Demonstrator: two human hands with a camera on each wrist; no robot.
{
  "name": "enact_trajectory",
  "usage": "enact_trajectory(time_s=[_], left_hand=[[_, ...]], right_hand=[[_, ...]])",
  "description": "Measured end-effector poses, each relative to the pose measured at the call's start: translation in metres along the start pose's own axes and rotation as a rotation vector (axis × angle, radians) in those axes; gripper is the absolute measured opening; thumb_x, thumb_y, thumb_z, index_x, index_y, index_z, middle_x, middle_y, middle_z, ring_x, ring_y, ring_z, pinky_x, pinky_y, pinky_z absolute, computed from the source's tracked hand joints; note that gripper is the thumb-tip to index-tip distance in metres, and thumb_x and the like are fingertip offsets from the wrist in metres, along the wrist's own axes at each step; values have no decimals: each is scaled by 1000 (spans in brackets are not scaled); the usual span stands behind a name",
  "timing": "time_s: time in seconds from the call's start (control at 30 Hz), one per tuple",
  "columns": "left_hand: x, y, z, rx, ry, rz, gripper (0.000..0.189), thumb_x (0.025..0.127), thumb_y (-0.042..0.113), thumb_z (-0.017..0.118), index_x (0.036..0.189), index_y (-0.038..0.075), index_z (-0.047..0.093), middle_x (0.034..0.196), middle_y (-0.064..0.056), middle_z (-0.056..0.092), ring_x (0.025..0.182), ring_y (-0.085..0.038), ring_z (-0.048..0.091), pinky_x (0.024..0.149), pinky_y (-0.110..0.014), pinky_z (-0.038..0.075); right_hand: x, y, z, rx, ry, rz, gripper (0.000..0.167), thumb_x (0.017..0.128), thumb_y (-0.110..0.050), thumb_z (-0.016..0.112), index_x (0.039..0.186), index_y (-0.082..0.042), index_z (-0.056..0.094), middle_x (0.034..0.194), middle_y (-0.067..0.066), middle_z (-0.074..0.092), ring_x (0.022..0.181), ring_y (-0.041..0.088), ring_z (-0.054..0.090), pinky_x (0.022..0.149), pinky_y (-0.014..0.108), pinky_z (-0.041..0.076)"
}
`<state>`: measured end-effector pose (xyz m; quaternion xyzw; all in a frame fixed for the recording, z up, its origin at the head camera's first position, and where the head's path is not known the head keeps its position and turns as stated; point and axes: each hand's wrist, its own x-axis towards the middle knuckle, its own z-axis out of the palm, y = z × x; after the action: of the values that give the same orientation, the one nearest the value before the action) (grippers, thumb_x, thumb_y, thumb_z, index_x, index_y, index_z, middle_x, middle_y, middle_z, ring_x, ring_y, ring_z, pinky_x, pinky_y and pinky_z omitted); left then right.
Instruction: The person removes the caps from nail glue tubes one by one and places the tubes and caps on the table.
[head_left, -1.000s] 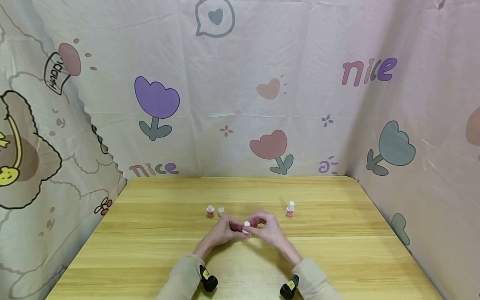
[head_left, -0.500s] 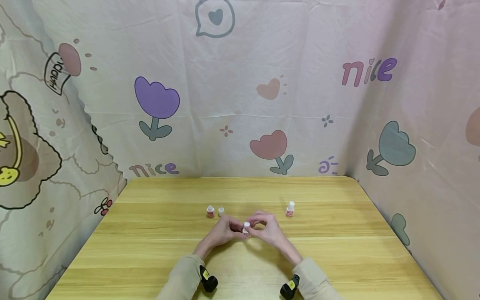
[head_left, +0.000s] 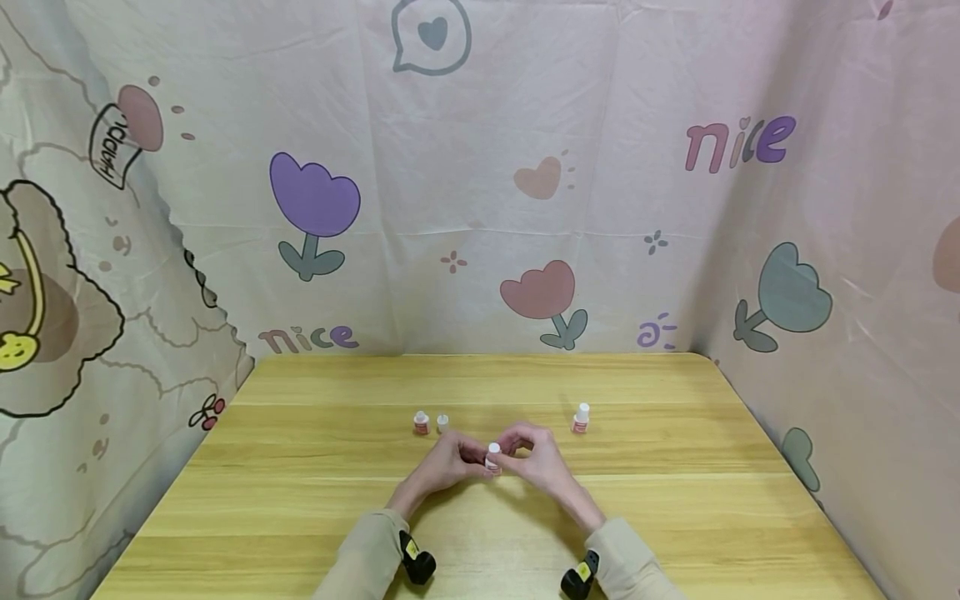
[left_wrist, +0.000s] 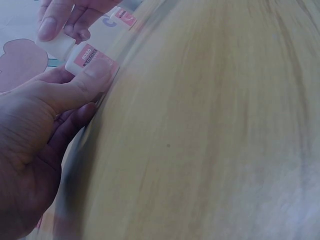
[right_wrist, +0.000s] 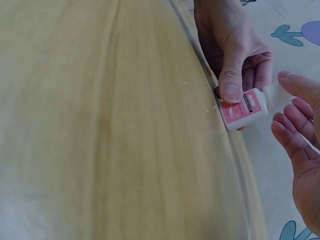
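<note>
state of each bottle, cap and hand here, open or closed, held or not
held bottle: cap on, tightness unclear
left bottle: uncapped, upright
loose cap: off, beside left bottle
right bottle: capped, upright
left hand: grips held bottle
right hand: pinches held bottle's cap

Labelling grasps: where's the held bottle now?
Head view, lower middle: the bottle is between the left hand, gripping its body, and right hand, on its cap.

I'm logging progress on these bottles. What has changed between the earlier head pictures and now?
Nothing has visibly moved, been taken hold of or let go. The left hand still grips the middle bottle, the right hand still pinches its white cap; the leftmost bottle, small white piece and rightmost bottle stay put.
</note>
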<state>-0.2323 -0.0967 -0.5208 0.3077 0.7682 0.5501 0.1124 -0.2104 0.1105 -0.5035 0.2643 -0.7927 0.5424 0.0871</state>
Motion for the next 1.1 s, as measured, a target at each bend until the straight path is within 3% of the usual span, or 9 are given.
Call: enact_trajectory(time_s=[0.47, 0.7, 0.9, 1.1], left_hand=[[1, -1, 0, 19, 4, -15, 19, 83, 8, 81, 101, 4, 78, 94, -15, 79, 76, -2, 71, 73, -20, 58], [0, -1, 0, -2, 2, -3, 21, 84, 7, 80, 104, 3, 78, 97, -16, 79, 80, -4, 73, 76, -22, 59], [0, 0, 0, -11, -3, 4, 21, 84, 5, 79, 105, 2, 77, 98, -17, 78, 82, -5, 74, 77, -22, 59], [0, -1, 0, 11, -2, -5, 21, 84, 5, 79, 104, 3, 78, 97, -16, 79, 80, -3, 73, 76, -21, 59]], right_hand=[[0, 4, -3, 90, -29, -90, 14, 83, 0, 79, 96, -2, 75, 90, 15, 71, 81, 4, 66, 76, 36, 62], [0, 3, -2, 63, -17, -18, 19, 80, 4, 80, 97, 2, 73, 90, 20, 72, 79, 11, 66, 75, 41, 61], [0, -19, -5, 38, -10, 44, 17, 80, 5, 79, 95, 7, 71, 87, 24, 72, 76, 12, 66, 74, 45, 60], [-1, -34, -9, 74, -8, -14, 15, 80, 8, 78, 93, 9, 70, 86, 26, 70, 75, 16, 67, 73, 41, 61]])
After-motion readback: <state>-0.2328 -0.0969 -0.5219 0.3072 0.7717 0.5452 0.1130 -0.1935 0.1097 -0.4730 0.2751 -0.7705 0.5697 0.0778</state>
